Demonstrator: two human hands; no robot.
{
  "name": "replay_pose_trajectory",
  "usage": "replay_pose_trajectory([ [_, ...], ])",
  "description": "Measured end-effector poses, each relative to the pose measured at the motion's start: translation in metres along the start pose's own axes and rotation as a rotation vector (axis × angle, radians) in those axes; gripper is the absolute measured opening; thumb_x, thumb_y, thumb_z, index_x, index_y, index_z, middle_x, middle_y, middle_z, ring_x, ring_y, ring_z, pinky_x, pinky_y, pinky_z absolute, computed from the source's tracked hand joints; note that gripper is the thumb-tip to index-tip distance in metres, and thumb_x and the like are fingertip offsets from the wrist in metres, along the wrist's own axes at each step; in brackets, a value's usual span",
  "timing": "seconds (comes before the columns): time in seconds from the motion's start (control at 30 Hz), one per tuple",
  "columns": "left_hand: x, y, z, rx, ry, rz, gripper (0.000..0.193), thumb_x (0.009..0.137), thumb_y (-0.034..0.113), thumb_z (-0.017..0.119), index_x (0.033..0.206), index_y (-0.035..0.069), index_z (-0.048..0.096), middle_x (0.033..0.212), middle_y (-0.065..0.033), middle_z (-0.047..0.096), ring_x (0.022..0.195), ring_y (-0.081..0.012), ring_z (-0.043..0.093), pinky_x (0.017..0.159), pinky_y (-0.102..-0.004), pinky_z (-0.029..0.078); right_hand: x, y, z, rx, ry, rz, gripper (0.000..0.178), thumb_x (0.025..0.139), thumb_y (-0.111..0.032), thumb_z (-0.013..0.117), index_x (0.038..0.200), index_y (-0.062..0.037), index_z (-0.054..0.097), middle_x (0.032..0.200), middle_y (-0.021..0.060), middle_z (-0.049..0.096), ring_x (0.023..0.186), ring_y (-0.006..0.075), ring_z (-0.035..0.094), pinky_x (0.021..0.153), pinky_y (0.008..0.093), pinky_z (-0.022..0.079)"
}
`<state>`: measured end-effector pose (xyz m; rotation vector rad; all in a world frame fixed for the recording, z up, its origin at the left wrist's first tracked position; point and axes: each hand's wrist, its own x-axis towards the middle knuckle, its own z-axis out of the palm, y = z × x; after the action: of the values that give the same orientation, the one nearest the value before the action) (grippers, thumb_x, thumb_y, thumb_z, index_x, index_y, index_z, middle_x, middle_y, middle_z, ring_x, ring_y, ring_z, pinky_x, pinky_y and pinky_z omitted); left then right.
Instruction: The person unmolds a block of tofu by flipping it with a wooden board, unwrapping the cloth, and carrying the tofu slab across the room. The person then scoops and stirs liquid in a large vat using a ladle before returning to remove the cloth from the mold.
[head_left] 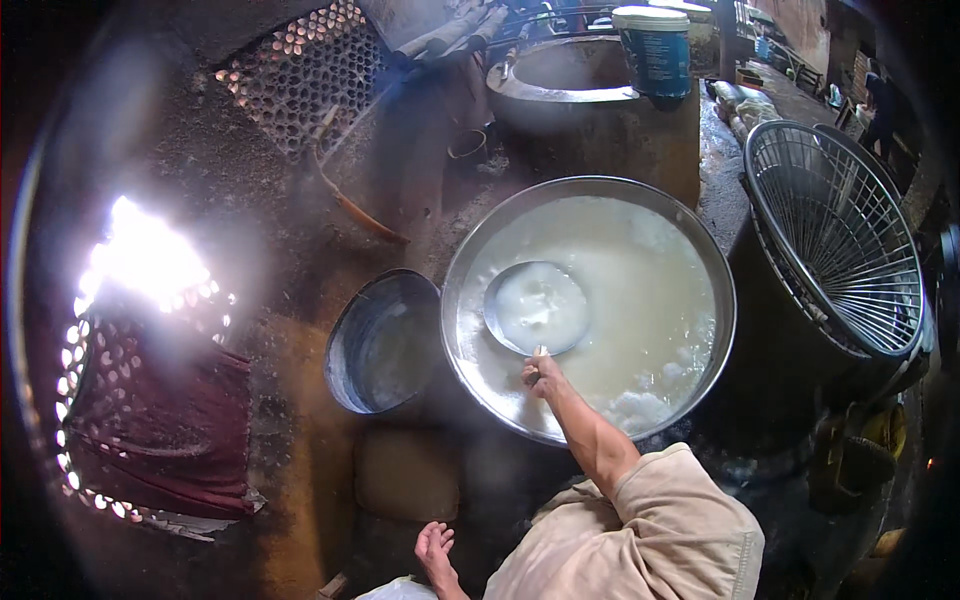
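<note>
A wide round metal vat [728, 330] holds cloudy, whitish liquid with white foam or curds along its right and lower edge. Gripped in my right hand [542, 375] is the handle of a large round ladle [492, 318]. Its bowl sits in the liquid left of the vat's middle, filled with the same whitish liquid. My left hand [436, 553] is lower down, away from the vat; its fingers are loosely bent and apart, with nothing in them. The nearest container to it is a metal basin [334, 350], standing left of the vat with a little cloudy residue inside.
A large wire basket [835, 230] leans on a dark drum at the right. Behind the vat stands a blue bucket [657, 60] beside a round masonry tub [600, 130]. A dark red cloth [165, 420] hangs over a bright perforated opening at the left.
</note>
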<state>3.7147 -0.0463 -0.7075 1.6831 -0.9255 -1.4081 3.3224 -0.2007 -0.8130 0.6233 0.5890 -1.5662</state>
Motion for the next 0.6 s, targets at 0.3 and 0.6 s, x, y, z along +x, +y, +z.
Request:
replay_pose_trajectory([
  [0.3,0.015,-0.012,-0.020,0.007,-0.084,0.016,0.026,0.082,0.024,0.051,0.100,0.005,0.052,0.088,-0.0062,0.059,0.074,-0.0160,0.058,0.064,-0.0263,0.043,-0.040,0.024,-0.038,0.018,0.064,-0.054,0.016,0.075,0.001,0.046,0.067,-0.0081,0.035,0.049,-0.0007,0.034,0.036,0.0086,0.036,0.033,0.0207,0.035],
  [0.6,0.024,-0.011,-0.012,0.016,-0.158,-0.014,0.025,0.082,0.022,0.051,0.101,0.004,0.053,0.090,-0.0065,0.058,0.076,-0.0147,0.057,0.066,-0.0264,0.043,-0.070,0.005,-0.069,0.005,0.112,-0.143,0.020,0.073,0.004,0.046,0.063,-0.0088,0.034,0.048,-0.0016,0.033,0.036,0.0071,0.034,0.032,0.0188,0.032],
])
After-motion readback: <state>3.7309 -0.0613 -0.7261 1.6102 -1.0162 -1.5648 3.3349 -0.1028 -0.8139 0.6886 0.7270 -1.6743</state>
